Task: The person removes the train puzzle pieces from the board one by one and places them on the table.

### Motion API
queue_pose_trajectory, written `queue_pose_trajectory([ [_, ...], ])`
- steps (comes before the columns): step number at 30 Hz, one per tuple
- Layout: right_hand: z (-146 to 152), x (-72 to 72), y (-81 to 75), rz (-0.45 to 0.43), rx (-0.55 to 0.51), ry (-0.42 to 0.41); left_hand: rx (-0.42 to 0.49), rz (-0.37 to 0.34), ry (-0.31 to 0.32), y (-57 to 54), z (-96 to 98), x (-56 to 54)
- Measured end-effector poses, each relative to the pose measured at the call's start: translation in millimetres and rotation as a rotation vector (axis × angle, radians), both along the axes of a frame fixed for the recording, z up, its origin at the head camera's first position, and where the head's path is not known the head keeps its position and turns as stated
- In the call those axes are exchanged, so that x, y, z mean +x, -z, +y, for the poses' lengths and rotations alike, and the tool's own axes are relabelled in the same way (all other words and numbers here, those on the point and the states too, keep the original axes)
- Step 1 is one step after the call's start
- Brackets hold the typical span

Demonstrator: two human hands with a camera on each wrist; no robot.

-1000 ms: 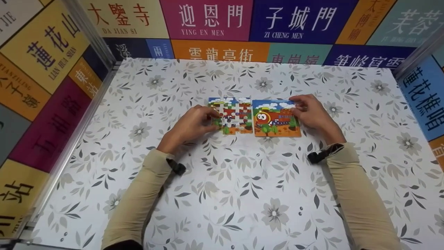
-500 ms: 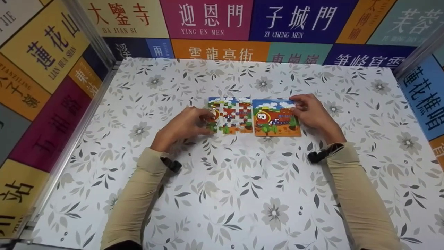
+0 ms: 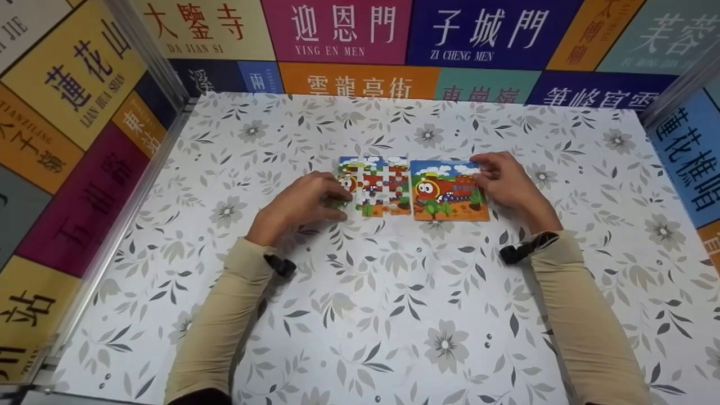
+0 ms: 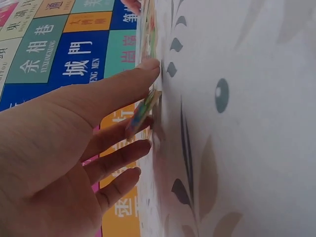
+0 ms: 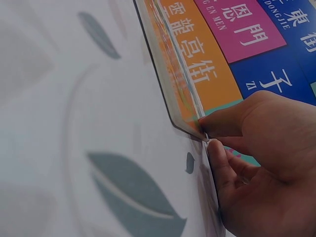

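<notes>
On the floral tabletop lies a small jigsaw puzzle [image 3: 374, 181] with a red train picture, its pieces laid in columns with pale gaps between some. My left hand [image 3: 299, 205] is at its lower left edge. The left wrist view has a puzzle piece [image 4: 142, 114] tilted up between thumb and fingers, mostly hidden in the head view. To the puzzle's right is a square picture card [image 3: 447, 191] with the same train whole. My right hand [image 3: 513, 188] pinches the card's upper right corner. Clear plastic [image 5: 190, 81] shows along the card's edge in the right wrist view.
White cloth with grey leaves and flowers covers the table [image 3: 360, 315]. Panels with Chinese lettering [image 3: 343, 34] wall it in at the back and both sides. Black camera straps [image 3: 514, 254] are on both wrists.
My left hand has drawn back to the left from the puzzle's lower left, taking the corner piece with it. The right hand stays at the card.
</notes>
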State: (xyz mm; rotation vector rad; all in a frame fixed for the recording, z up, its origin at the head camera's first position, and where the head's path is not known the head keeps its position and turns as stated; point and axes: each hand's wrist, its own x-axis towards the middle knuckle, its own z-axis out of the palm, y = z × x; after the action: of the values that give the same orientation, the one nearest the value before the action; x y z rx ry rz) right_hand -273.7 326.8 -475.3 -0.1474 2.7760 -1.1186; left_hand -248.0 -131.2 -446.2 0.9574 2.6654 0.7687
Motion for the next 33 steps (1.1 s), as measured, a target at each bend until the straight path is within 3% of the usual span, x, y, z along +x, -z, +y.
queue_pose_trajectory([
  [9,-1.5,1.0,-3.4,-0.025,-0.009,0.023,0.037,-0.098,0.017,-7.3,-4.4,-0.6],
  [15,-1.1,1.2,-4.5,-0.026,-0.009,0.021,0.021,-0.072,-0.015,-5.5,2.0,-0.2],
  [21,-0.3,1.5,-4.3,0.016,-0.021,-0.002,0.032,-0.029,-0.005,-0.1,9.5,0.0],
  [26,0.5,2.0,-1.9,0.063,-0.015,-0.033,0.049,-0.035,-0.019,3.6,9.9,0.4],
  [33,-0.1,1.9,-0.8,0.036,-0.002,0.0,0.037,-0.042,-0.039,7.0,10.7,0.3],
])
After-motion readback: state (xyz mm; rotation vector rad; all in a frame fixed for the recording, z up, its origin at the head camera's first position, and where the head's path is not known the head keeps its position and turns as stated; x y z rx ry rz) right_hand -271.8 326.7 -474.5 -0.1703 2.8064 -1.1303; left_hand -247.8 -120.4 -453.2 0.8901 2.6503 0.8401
